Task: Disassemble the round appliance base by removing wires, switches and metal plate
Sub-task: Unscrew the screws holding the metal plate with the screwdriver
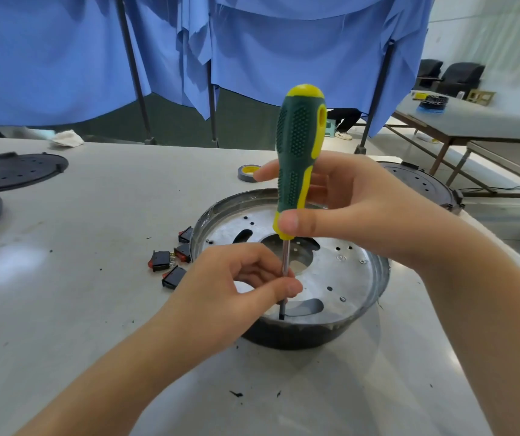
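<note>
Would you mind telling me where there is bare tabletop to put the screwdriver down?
Bare white tabletop lies left of the round appliance base, nearer than the four black rocker switches. Crowded: around those switches, against the base's left rim.

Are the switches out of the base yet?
Out, at least four: black-and-red switches lie on the table, left of the base. More inside: cannot tell.

Left of the round base [290, 335] we find four loose switches [172, 261] crowding its rim; approach there is blocked. Both hands [236, 287] and the upright screwdriver [299, 158] fill the space above the metal plate [340, 275]. Near counter [79, 309] lies open, specks only. Tape roll [247, 173] sits behind; black lids [16, 171] far left.
</note>
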{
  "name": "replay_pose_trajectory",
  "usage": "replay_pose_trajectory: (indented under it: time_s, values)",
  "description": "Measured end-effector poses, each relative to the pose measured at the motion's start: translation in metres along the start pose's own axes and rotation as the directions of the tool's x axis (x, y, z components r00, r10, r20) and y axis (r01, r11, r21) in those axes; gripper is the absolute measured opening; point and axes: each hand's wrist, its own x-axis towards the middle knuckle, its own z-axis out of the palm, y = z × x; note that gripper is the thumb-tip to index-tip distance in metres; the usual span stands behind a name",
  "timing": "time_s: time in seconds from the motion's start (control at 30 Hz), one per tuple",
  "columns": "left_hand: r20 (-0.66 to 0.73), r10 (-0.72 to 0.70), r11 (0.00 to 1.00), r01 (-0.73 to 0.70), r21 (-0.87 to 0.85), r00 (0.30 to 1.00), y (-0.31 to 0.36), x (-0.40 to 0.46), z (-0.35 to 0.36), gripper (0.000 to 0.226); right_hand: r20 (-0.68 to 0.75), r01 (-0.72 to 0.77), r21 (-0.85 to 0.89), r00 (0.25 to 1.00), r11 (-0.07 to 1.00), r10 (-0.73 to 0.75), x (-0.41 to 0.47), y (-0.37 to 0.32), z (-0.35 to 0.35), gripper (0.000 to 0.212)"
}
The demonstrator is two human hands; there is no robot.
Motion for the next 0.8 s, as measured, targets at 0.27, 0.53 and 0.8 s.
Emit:
replay_pose_trajectory:
  time_s: [0.27, 0.53, 0.8]
  values:
    - [-0.055, -0.005, 1.0, 0.005, 0.011, 0.998, -0.0017, 0.0004, 0.0019, 0.029, 0.097, 0.0, 0.147, 0.995, 0.989, -0.015, -0.0022, 0.0004, -0.0019, 0.048]
    - [-0.061, 0.028, 0.998, -0.025, 0.06, 0.998, -0.0038, -0.0002, 0.0031, 0.026, 0.017, -0.007, -0.074, 1.0, 0.997, 0.008, 0.0008, -0.0012, 0.0031, 0.042]
    - [-0.038, 0.007, 0.999, -0.006, 0.051, 0.999, -0.0023, -0.0019, 0.0044, 0.015, -0.047, -0.006, 0.014, 0.999, 1.0, 0.007, -0.0008, -0.0002, -0.0012, 0.037]
